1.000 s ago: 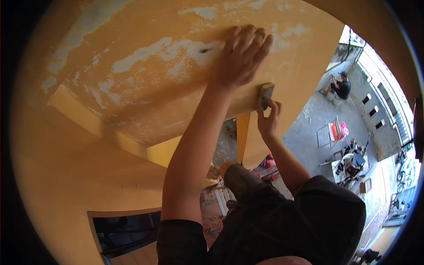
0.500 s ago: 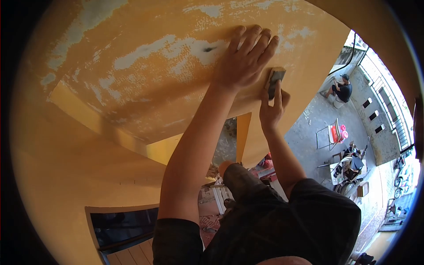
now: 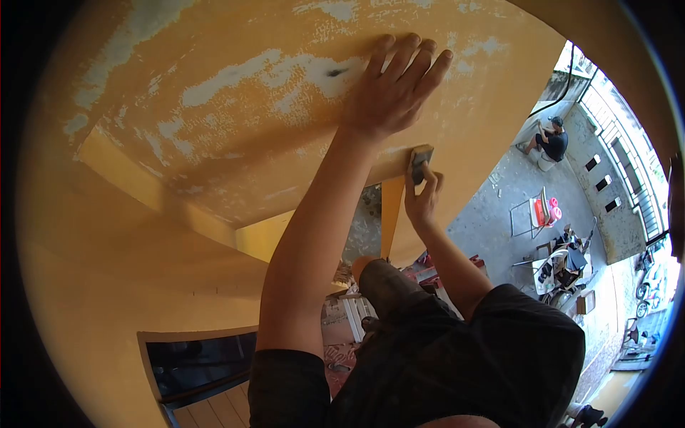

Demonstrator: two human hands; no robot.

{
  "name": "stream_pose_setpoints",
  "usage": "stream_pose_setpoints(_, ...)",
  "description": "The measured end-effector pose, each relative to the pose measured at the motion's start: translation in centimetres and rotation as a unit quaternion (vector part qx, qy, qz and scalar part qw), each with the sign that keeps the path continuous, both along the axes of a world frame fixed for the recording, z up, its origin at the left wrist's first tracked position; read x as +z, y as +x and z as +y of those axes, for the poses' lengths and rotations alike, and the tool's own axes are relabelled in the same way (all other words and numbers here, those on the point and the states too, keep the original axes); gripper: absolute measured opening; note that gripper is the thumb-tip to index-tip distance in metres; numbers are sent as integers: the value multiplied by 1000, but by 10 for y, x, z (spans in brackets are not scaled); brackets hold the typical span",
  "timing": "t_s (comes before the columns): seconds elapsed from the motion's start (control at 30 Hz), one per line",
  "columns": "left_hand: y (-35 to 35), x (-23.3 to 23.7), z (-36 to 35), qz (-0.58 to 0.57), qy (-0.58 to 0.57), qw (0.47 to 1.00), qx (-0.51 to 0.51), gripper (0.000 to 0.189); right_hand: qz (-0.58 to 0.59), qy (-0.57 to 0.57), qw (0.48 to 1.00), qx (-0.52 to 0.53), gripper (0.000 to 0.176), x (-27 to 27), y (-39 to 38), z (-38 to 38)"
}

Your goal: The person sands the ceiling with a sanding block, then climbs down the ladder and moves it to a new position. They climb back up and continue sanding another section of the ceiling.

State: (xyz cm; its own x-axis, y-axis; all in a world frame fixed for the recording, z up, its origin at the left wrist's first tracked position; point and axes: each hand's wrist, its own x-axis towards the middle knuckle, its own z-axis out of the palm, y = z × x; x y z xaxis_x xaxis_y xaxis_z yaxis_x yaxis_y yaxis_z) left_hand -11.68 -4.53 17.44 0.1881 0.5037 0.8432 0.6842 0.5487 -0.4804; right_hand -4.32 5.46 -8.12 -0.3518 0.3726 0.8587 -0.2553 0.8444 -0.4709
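Note:
Overhead is a yellow-painted surface point(image 3: 235, 164) with worn whitish patches and one small dark spot. My left hand point(image 3: 392, 93) lies flat against it, fingers spread, just right of the dark spot. In my right hand point(image 3: 422, 196) is a small grey sanding block point(image 3: 422, 158), gripped between thumb and fingers and held against the surface near its lower edge. That hand is below and slightly right of the left one. The block's working face is hidden.
A seated person point(image 3: 551, 140) in dark clothes is far below at the right. A folding chair with red and pink items point(image 3: 546, 212) and a cluttered table point(image 3: 564, 267) stand on the concrete floor. Below me is part of a ladder point(image 3: 354, 317). A dark window point(image 3: 200, 364) is lower left.
My right hand has moved down and to the left with the sanding block, away from the left hand. My left hand stays flat in nearly the same place.

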Motion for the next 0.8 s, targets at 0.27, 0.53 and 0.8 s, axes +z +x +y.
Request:
stream_pose_setpoints(0.27, 0, 2, -1, -13, 1, 1000, -21, 55, 8, -7, 1000, 3, 54, 23, -3, -13)
stream_pose_setpoints(0.53, -1, 1, -1, -25, 13, 999, -35, 51, -2, -20, 1000, 11, 53, 39, -4, -11)
stream_pose_setpoints(0.8, -1, 1, -1, -17, 16, 999, -25, 48, 19, -21, 1000, 9, 52, 49, -8, -13)
